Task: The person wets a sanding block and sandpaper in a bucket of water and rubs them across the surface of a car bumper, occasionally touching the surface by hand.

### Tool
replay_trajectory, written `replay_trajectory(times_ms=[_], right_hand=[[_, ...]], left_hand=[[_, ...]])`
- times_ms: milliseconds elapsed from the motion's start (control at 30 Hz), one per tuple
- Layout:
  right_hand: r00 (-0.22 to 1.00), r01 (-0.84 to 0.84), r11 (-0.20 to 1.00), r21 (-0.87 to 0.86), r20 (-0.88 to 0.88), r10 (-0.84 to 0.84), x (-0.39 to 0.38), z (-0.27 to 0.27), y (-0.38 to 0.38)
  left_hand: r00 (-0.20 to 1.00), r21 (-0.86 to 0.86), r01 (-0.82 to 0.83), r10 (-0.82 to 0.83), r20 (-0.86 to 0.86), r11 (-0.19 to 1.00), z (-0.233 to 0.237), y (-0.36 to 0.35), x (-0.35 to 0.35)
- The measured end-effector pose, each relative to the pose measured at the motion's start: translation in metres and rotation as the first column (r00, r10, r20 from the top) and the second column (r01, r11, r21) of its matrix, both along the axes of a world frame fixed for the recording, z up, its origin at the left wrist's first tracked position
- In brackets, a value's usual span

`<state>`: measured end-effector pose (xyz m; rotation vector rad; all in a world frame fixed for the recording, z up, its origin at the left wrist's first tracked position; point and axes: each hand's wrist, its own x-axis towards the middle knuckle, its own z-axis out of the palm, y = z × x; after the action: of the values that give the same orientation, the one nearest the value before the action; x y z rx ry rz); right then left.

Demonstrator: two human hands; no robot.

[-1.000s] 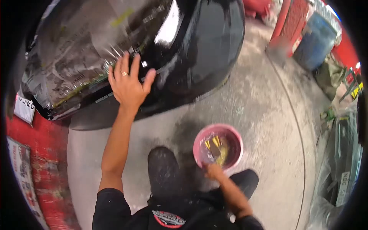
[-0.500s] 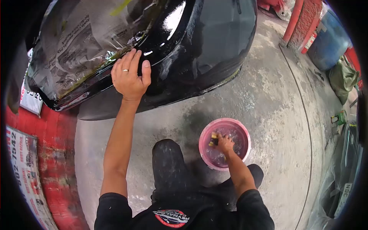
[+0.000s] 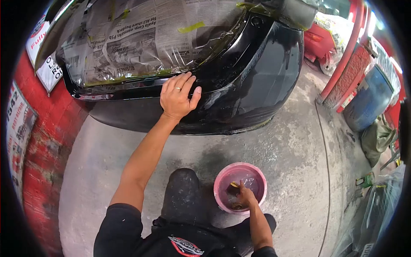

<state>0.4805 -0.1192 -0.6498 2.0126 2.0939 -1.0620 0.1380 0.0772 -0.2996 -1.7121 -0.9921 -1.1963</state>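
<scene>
My left hand (image 3: 177,95) lies with outstretched fingers on the glossy black car panel (image 3: 222,77), just below the newspaper masking (image 3: 141,43). It holds nothing. Over the pink basin (image 3: 217,182) on the floor, my right hand (image 3: 245,195) grips a dark, yellow-edged pad (image 3: 233,188). The water (image 3: 248,174) in the basin looks cloudy. Near the basin's lower rim is a small brownish thing (image 3: 236,206) that I cannot make out. Clear plastic and yellow-green tape cover the newspaper.
My bent knee (image 3: 183,182) is left of the basin. A red wall (image 3: 47,150) with signs stands at the left. On the right are a red post (image 3: 342,55), a blue drum (image 3: 369,98), a sack (image 3: 376,141) and plastic-wrapped items (image 3: 381,210).
The view has tilted up, showing more of the masked car. My left hand stays on the panel. My right hand has changed its hold on the pad, which now points up and left.
</scene>
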Motion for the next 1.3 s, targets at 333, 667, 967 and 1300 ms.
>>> replay_trajectory(times_ms=[333, 667, 967, 1300], right_hand=[[0.412, 0.509, 0.837, -0.200, -0.798, -0.440, 0.010, 0.016, -0.010], [-0.116, 0.343, 0.725, -0.597, -0.793, -0.598, 0.010, 0.040, -0.016], [0.645, 0.708, 0.604, 0.366, -0.683, -0.343, -0.014, 0.012, -0.010], [0.816, 0.416, 0.861, 0.291, -0.537, -0.213, -0.029, 0.043, -0.013]], left_hand=[[0.996, -0.054, -0.021, 0.016, -0.090, 0.998, 0.002, -0.001, 0.002], [0.897, -0.895, 0.440, 0.000, 0.441, -0.067, -0.264, -0.174, 0.150], [0.462, -0.410, 0.884, 0.540, 0.703, -0.223, -0.291, -0.157, 0.171], [0.565, -0.531, 0.797, 0.668, 0.484, -0.289, -0.319, -0.166, 0.164]])
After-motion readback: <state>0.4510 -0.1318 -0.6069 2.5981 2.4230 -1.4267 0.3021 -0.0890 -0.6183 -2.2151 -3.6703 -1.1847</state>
